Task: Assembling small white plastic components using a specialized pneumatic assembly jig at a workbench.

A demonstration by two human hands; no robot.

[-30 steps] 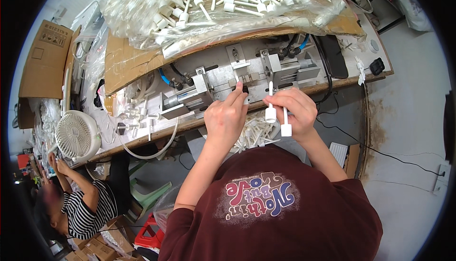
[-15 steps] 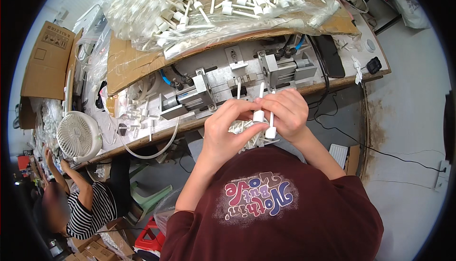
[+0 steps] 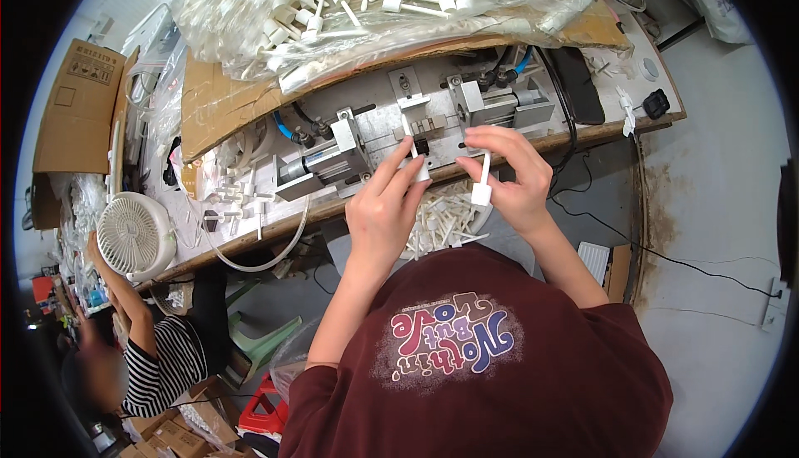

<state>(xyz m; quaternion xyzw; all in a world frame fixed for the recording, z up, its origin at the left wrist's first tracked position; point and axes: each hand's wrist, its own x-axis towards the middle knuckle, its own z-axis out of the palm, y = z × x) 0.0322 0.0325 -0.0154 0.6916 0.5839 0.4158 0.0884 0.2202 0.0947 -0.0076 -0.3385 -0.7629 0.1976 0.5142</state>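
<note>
My left hand point(image 3: 384, 212) pinches a white capped plastic stem point(image 3: 423, 172), its thin end pointing away from me. That piece is at the centre block point(image 3: 426, 126) of a metal fixture; whether it touches the block I cannot tell. My right hand point(image 3: 523, 185) grips a second white capped stem point(image 3: 481, 195) between thumb and fingers, cap downward, just off the table's front edge. On either side of the block sit a left metal cylinder unit point(image 3: 323, 163) and a right one point(image 3: 504, 108). Below my hands is a container of loose white stems point(image 3: 449, 221).
Behind the fixture, cardboard point(image 3: 225, 108) carries a plastic-lined heap of white capped stems point(image 3: 391, 0). At left are a white fan point(image 3: 136, 236) and a looping clear hose point(image 3: 287, 254). A black phone-like slab point(image 3: 580, 96) and cables lie right. A co-worker point(image 3: 171, 358) sits at lower left.
My hands were close together and have now parted. The left has moved forward to the fixture with its stem; the right has shifted slightly right with the other. The container below shows more.
</note>
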